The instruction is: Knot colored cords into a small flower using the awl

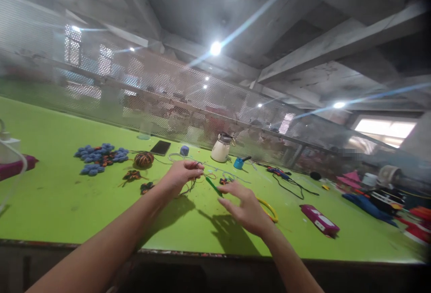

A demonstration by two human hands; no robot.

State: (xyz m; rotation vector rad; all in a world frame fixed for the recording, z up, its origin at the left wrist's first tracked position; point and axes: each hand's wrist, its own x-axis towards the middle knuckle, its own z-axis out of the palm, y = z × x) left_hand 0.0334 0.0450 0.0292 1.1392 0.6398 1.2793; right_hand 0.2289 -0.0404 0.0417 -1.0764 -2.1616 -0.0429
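My left hand is closed in a pinch on dark yarn, which trails below it over the green table. My right hand holds a green crochet hook between thumb and fingers, its tip pointing to the left fingertips. The hook's tip is too small to make out against the yarn. A ball of orange and dark yarn lies left of my hands, near small dark and orange crocheted pieces. Blue crocheted flowers lie farther left.
Behind my hands stand a cream jug and a blue pot, with a phone to their left. A yellow ring and a magenta box lie right. Perforated screen runs along the far edge.
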